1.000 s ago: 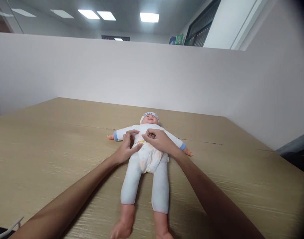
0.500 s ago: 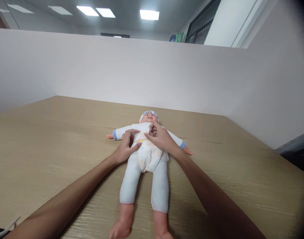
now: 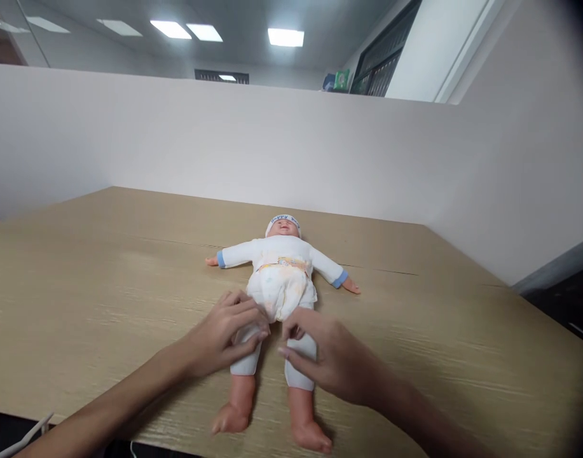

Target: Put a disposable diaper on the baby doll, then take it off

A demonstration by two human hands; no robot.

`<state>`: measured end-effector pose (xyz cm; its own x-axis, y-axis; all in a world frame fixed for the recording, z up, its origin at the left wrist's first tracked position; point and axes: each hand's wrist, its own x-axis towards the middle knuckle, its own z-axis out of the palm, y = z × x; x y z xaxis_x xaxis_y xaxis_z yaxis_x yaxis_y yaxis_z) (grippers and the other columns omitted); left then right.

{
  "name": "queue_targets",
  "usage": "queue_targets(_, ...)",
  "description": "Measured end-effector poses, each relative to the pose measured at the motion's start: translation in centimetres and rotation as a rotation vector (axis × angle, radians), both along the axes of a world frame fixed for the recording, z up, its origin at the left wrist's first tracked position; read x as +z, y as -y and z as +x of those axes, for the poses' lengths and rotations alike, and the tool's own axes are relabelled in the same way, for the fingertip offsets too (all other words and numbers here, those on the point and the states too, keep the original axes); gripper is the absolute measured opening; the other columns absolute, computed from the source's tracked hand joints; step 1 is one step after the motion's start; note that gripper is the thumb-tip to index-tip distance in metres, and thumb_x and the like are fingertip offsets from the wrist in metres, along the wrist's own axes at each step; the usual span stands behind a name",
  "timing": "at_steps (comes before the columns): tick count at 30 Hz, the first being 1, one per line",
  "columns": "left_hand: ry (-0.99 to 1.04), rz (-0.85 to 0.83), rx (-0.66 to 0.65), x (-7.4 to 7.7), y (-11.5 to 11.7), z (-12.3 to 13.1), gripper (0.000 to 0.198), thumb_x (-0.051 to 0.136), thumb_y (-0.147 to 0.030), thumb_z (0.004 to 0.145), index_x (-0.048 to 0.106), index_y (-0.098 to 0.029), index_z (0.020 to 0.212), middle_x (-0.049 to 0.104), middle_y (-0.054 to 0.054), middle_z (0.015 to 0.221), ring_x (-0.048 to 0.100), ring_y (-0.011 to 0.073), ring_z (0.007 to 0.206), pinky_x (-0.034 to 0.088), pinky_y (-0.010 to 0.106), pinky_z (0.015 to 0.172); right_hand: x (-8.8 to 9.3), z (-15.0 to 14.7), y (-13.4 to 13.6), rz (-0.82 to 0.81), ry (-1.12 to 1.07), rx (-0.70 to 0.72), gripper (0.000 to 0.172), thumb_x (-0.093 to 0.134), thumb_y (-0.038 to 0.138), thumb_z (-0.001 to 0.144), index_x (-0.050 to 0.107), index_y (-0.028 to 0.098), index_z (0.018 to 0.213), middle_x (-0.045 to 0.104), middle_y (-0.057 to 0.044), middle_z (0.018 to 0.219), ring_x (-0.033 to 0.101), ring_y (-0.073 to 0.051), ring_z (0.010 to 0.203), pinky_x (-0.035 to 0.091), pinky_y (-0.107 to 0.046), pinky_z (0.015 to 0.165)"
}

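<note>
A baby doll (image 3: 281, 247) in a white suit with blue cuffs and a lettered cap lies on its back, arms spread, feet toward me. Around its hips is a white diaper (image 3: 279, 287) with a coloured waist strip, fastened at the front. My left hand (image 3: 231, 331) is over the doll's thigh on the left, fingers bent and apart, with nothing seen in them. Over the other thigh is my right hand (image 3: 320, 353), slightly blurred, its fingers curled and the thumb apart from them. It shows nothing held. Whether either hand touches the legs I cannot tell.
The doll lies on a wide wooden table (image 3: 105, 286) with a thin seam across it. A white partition wall (image 3: 272, 146) rises behind. A thin white curved object (image 3: 31, 436) shows at the lower left edge. Dark space lies beyond the table's right side.
Both hands have moved from the diaper's waist and the doll's chest down toward me, over its thighs. The diaper's front and waist strip are now uncovered.
</note>
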<state>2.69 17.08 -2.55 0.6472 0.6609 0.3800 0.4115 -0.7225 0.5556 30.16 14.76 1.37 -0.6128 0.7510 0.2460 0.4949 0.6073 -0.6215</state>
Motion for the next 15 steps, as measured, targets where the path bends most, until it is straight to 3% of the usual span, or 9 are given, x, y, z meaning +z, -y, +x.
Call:
queue_targets(2, -0.052, -0.057, 0.06, -0.8, 0.4, 0.1, 0.012, 0.059, -0.032, 0.108, 0.07, -0.028, 0.111, 0.075, 0.001, 0.12, 0.055, 0.0254, 0.111, 0.041, 0.042, 0.103, -1.4, 0.7, 0.5, 0.042, 0.065, -0.018, 0.004, 0.069, 0.021, 0.1, 0.069, 0.025, 0.102, 0.075, -0.002, 0.101, 0.069, -0.02, 0.095, 0.052, -0.033, 0.086)
queue_targets(5, -0.018, -0.14, 0.242, -1.7, 0.2, 1.0, 0.015, 0.063, -0.039, 0.105, 0.067, -0.025, 0.103, 0.074, 0.003, 0.106, 0.056, 0.0266, 0.105, 0.042, 0.041, 0.096, -3.2, 1.2, -0.2, 0.079, 0.05, -0.157, 0.008, 0.065, 0.019, 0.102, 0.07, 0.024, 0.098, 0.073, -0.001, 0.093, 0.068, -0.02, 0.091, 0.05, -0.032, 0.084)
queue_targets(10, -0.075, -0.128, 0.431, -1.7, -0.6, 3.1, 0.039, 0.074, -0.058, 0.095, 0.058, -0.023, 0.09, 0.07, 0.004, 0.087, 0.057, 0.0287, 0.093, 0.04, 0.04, 0.085, -4.8, -0.1, -0.9, 0.179, 0.121, -0.406, 0.009, 0.071, 0.026, 0.101, 0.066, 0.023, 0.094, 0.064, 0.001, 0.078, 0.063, -0.021, 0.078, 0.044, -0.033, 0.073)
queue_targets(15, -0.105, -0.076, 0.446, -2.0, -1.6, 3.8, 0.036, 0.069, -0.054, 0.1, 0.057, -0.024, 0.084, 0.066, 0.004, 0.082, 0.056, 0.0291, 0.091, 0.037, 0.039, 0.082, -5.7, -1.9, -1.3, 0.303, 0.197, -0.481, 0.023, 0.075, 0.024, 0.1, 0.061, 0.024, 0.081, 0.066, -0.001, 0.078, 0.06, -0.023, 0.076, 0.041, -0.035, 0.07)
